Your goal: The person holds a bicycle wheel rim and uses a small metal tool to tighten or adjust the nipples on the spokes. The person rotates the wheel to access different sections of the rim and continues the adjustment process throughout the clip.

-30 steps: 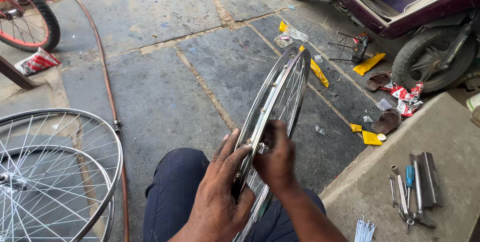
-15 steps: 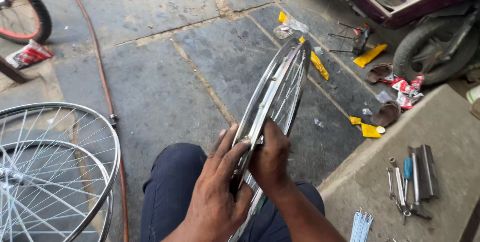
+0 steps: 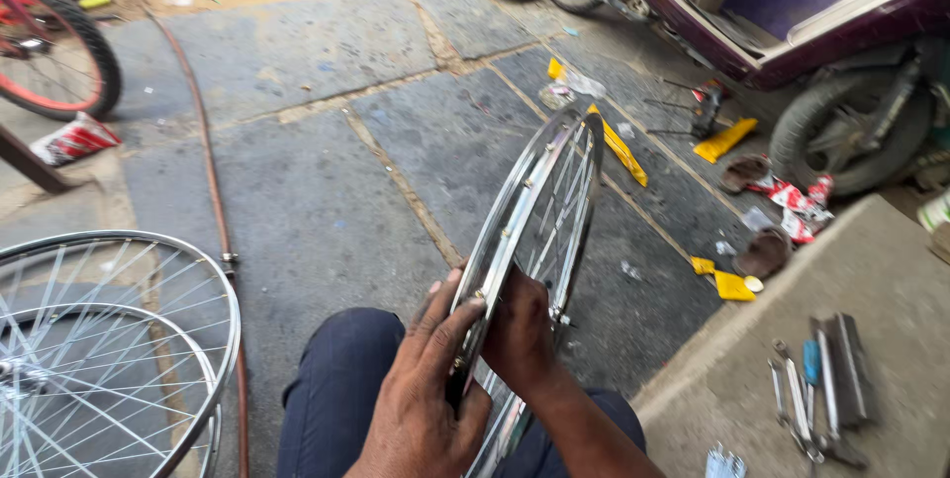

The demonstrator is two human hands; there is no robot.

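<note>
Rim as landmark: bare silver spoked bicycle wheel rim (image 3: 539, 231) stands upright on edge mid-frame, lower part resting between the person's knees in dark blue trousers (image 3: 341, 379); bottom of the rim cut off by the frame edge.

Far left of rim: red-framed bicycle wheel with black tyre (image 3: 54, 52), only a part in view, top-left corner. Below it a red-and-white crumpled wrapper (image 3: 74, 139) on the stone floor. Lower left: two more silver spoked wheels (image 3: 119, 349) lying flat, stacked, cut off at the left and bottom edges. Thin brown hose (image 3: 203, 161) runs along the floor between those and the rim.

At the rim: left hand (image 3: 430, 394) wraps the near edge, fingers spread over the rim's outer face, thumb side hidden. Right hand (image 3: 520, 334) closed against the rim's inner side among the spokes; fingertips hidden behind the rim, so cannot tell what, if anything, they pinch.

Right of rim: yellow plastic scraps (image 3: 722, 285) and a brown sandal (image 3: 762, 252) on the floor. Far right: purple vehicle body (image 3: 792, 33) with a black tyre (image 3: 851, 132), mostly out of frame. Lower right: row of grey metal hand tools (image 3: 821, 384) on a concrete step (image 3: 891, 280); individual tool types hard to make out.
</note>
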